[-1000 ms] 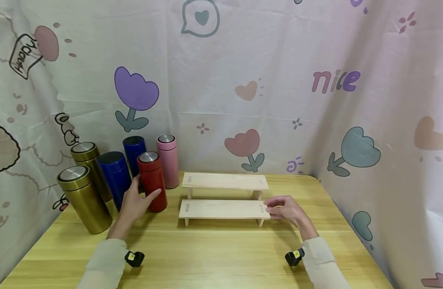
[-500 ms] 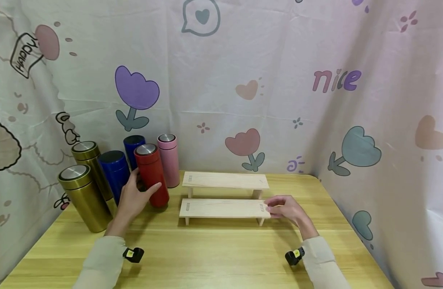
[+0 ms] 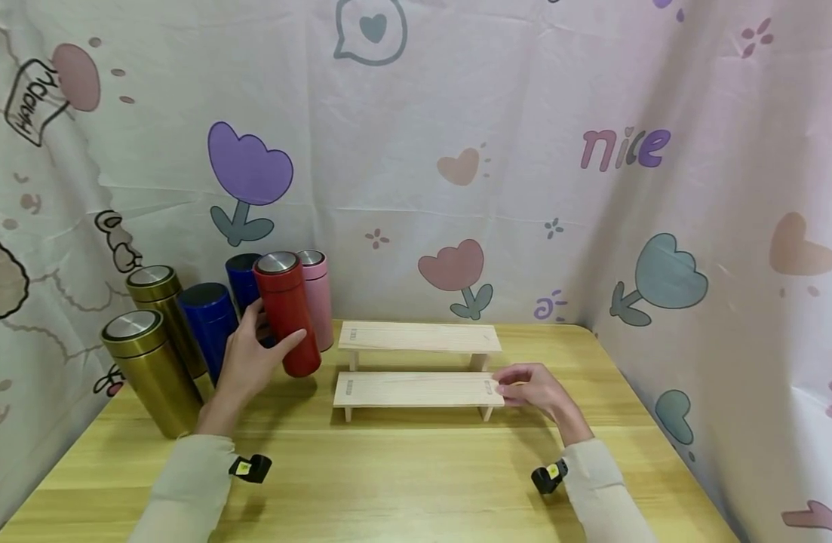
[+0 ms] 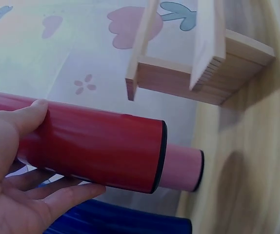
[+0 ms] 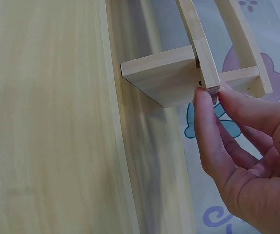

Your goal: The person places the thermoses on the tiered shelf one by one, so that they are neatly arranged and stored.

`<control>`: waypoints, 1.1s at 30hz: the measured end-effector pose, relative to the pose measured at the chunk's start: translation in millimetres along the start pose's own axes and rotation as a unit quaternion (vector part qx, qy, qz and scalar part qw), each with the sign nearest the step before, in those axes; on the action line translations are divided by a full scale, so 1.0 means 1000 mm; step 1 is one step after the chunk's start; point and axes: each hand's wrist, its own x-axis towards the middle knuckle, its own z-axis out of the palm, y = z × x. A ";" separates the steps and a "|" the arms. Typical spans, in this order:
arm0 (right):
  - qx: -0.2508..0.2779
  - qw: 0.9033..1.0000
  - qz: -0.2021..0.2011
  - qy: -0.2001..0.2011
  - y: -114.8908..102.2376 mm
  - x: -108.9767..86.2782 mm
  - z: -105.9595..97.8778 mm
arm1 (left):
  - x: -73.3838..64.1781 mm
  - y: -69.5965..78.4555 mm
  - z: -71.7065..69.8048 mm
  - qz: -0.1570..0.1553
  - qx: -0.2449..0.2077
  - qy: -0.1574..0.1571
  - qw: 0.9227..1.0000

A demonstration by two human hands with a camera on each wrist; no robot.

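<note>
My left hand point(image 3: 249, 354) grips a red thermos flask point(image 3: 290, 317) round its body, thumb on the near side. In the left wrist view the red flask point(image 4: 96, 141) is clear of the table, its black-edged base facing the wooden surface. Behind it stands a pink flask point(image 3: 318, 302), partly covered by the red one. My right hand point(image 3: 538, 392) pinches the right end of the lower board of a two-tier wooden shelf point(image 3: 416, 390). Thumb and fingertips meet on the board's end point(image 5: 209, 80) in the right wrist view.
Two gold flasks point(image 3: 151, 369) and two blue flasks point(image 3: 212, 324) stand at the left of the wooden table point(image 3: 402, 483). A patterned cloth point(image 3: 388, 151) hangs behind and to both sides. The shelf's upper board point(image 3: 419, 337) lies just in front of the cloth.
My left hand has raised the red flask off the table and moved it slightly back, so it now overlaps the pink flask. My right hand keeps its hold on the shelf.
</note>
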 end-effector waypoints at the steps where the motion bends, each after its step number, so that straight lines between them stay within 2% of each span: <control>1: -0.001 1.000 -0.001 -0.002 0.000 0.000 0.000 | 0.001 0.002 0.000 0.001 -0.002 0.001 1.000; 14: -0.005 1.000 0.006 0.009 -0.001 0.001 0.003 | 0.013 0.028 0.000 0.018 -0.014 0.001 1.000; 21: -0.001 1.000 0.006 0.010 0.000 0.002 0.002 | 0.018 0.040 0.005 0.057 -0.032 -0.009 0.998; 26: 0.005 1.000 0.003 0.006 0.000 0.001 0.002 | 0.021 0.046 0.011 0.073 -0.040 -0.018 0.996; 33: 0.003 1.000 0.004 0.009 0.001 0.000 0.002 | 0.023 0.054 0.020 0.070 -0.057 -0.049 0.995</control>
